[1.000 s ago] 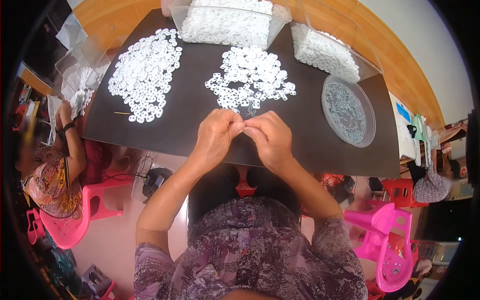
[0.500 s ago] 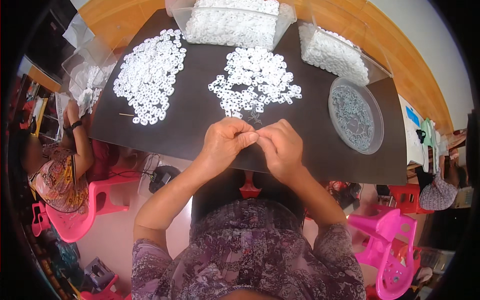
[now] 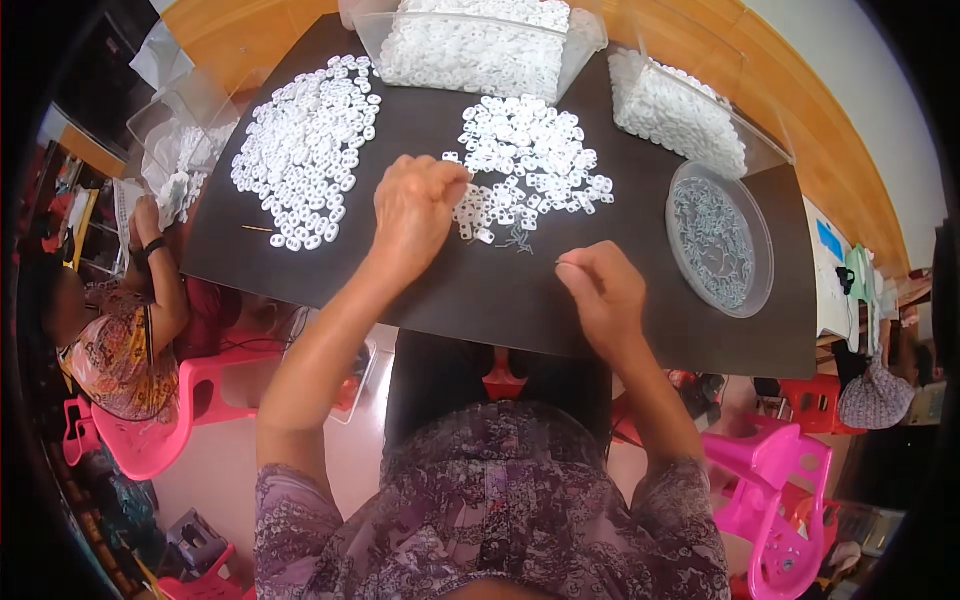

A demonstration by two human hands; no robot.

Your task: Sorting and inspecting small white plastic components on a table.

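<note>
My left hand [image 3: 412,212] is over the table at the left edge of a loose pile of small white plastic pieces with dark holes [image 3: 525,140]. Its fingers are curled together, and what they hold, if anything, is hidden. Above the front of the table, my right hand [image 3: 608,295] makes a pinch with thumb and forefinger. Something tiny shows at its fingertips, too small to name. Between the hands, a few thin grey metal pins [image 3: 518,240] lie at the pile's near edge.
A wide heap of white oval two-holed pieces [image 3: 300,150] covers the table's left. Clear bins of white pieces [image 3: 475,50] [image 3: 680,110] stand at the back. A round clear tray of grey-blue pins [image 3: 755,285] is at right. Another person [image 3: 120,340] sits at left.
My hands were together at the fingertips and are now apart. The left has moved up and left to the white pile; the right has shifted right, still pinched.
</note>
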